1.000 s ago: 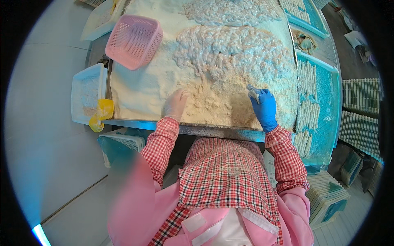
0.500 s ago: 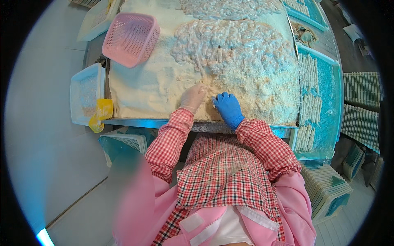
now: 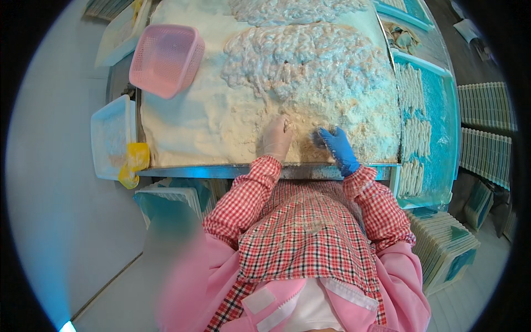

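My left hand (image 3: pixel 278 139), in a thin pale glove, is closed over the cream-coloured crumbs (image 3: pixel 221 130) near the table's front edge. Its fingertips are curled in, and what they pinch, if anything, is too small to make out. To its right is my right hand (image 3: pixel 342 150) in a blue glove, thumb and fingers apart, low over the crumbs with nothing visible in it. Beyond both hands lies a heap of glossy, pale raw strips (image 3: pixel 310 52), its near part dusted with crumbs. A second heap of strips (image 3: pixel 293 11) lies farther back.
A pink perforated basket (image 3: pixel 166 61) stands at the table's left. Beside that edge are a white bin (image 3: pixel 113 138) and a yellow scoop-like thing (image 3: pixel 135 160). Along the right, a blue tray (image 3: pixel 437 144) holds rows of coated strips (image 3: pixel 415 138). Stacked trays (image 3: pixel 445 249) stand below.
My left hand has shifted right, still closed. My right hand has also moved right, farther from the left, and its thumb and fingers have spread.
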`<action>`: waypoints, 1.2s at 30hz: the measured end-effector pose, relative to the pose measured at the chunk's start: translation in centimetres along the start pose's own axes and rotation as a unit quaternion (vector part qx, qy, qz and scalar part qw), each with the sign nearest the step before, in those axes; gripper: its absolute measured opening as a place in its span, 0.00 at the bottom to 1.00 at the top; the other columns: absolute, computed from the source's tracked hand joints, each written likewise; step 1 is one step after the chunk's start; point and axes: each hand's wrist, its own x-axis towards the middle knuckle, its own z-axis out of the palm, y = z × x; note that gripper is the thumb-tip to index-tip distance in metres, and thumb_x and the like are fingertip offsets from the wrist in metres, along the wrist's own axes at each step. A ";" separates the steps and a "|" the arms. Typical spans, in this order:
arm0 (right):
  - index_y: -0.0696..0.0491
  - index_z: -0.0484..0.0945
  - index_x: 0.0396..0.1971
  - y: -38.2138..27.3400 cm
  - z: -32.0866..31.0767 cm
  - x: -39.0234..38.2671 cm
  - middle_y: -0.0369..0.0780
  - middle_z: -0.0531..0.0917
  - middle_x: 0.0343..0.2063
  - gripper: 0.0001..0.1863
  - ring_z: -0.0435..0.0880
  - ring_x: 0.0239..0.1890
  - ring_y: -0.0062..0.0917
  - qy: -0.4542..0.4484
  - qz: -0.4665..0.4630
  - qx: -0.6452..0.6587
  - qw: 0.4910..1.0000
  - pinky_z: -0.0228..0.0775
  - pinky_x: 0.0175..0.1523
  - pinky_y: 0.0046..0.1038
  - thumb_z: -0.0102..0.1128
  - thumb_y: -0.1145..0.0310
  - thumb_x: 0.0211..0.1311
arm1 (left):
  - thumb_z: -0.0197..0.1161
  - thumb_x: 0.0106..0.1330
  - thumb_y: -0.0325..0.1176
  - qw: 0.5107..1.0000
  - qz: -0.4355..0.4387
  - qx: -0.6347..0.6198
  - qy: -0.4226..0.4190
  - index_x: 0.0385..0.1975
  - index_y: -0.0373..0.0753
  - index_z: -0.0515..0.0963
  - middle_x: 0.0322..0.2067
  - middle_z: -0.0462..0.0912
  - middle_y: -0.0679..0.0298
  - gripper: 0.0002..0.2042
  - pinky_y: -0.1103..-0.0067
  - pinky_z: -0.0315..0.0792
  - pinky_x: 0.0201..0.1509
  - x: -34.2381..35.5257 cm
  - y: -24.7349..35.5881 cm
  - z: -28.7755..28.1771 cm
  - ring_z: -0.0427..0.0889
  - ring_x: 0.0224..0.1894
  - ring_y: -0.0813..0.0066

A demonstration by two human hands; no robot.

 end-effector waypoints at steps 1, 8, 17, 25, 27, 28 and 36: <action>0.59 0.74 0.43 -0.2 0.9 0.0 0.41 0.81 0.38 0.18 0.80 0.37 0.24 -0.007 0.025 0.108 0.994 0.74 0.41 0.27 0.54 0.58 0.66 | 0.64 0.56 0.35 0.986 -0.061 -0.149 -0.036 0.48 0.36 0.76 0.37 0.79 0.53 0.19 0.72 0.73 0.44 -0.8 1.8 -1.0 0.79 0.38 0.58; 0.53 0.75 0.44 1.5 3.2 2.4 0.39 0.81 0.39 0.18 0.82 0.38 0.28 -0.139 0.037 0.532 0.835 0.78 0.42 0.30 0.46 0.55 0.69 | 0.61 0.56 0.29 0.982 0.176 -0.069 0.028 0.45 0.38 0.77 0.40 0.77 0.59 0.16 0.72 0.72 0.44 -3.7 2.6 0.0 0.77 0.41 0.63; 0.51 0.52 0.68 3.4 4.4 0.7 0.42 0.56 0.67 0.27 0.58 0.67 0.31 -0.067 -0.109 0.368 0.921 0.55 0.69 0.33 0.40 0.61 0.71 | 0.40 0.71 0.41 0.961 0.248 -0.111 0.043 0.65 0.40 0.58 0.67 0.55 0.51 0.24 0.67 0.40 0.73 -3.3 6.7 2.1 0.49 0.70 0.54; 0.51 0.53 0.66 -0.8 3.7 -1.3 0.43 0.59 0.65 0.25 0.64 0.64 0.33 -0.003 0.051 0.510 0.858 0.59 0.66 0.35 0.36 0.63 0.72 | 0.41 0.72 0.41 0.941 0.305 -0.148 -0.013 0.65 0.41 0.60 0.65 0.59 0.51 0.23 0.63 0.40 0.73 -1.8 7.8 3.2 0.52 0.69 0.55; 0.52 0.56 0.65 0.1 2.3 -1.2 0.43 0.62 0.64 0.24 0.66 0.62 0.32 -0.001 0.044 0.479 0.877 0.61 0.65 0.34 0.36 0.61 0.72 | 0.40 0.72 0.42 0.924 0.373 -0.080 -0.026 0.65 0.41 0.60 0.65 0.59 0.52 0.24 0.63 0.39 0.73 -2.7 9.2 3.2 0.53 0.69 0.56; 0.52 0.57 0.65 0.4 1.7 -1.5 0.43 0.64 0.63 0.24 0.67 0.61 0.31 0.004 0.039 0.470 0.882 0.62 0.64 0.33 0.36 0.60 0.72 | 0.40 0.71 0.44 0.930 0.361 -0.051 -0.040 0.66 0.42 0.57 0.66 0.58 0.55 0.25 0.63 0.38 0.73 -1.5 8.6 3.1 0.52 0.69 0.57; 0.52 0.72 0.44 0.5 0.4 1.6 0.31 0.71 0.24 0.21 0.69 0.24 0.19 -0.023 -0.059 0.493 0.868 0.67 0.31 0.23 0.40 0.50 0.71 | 0.46 0.69 0.43 0.892 0.365 0.247 -0.098 0.66 0.39 0.54 0.63 0.62 0.51 0.28 0.68 0.55 0.68 0.7 -0.1 0.3 0.59 0.64 0.54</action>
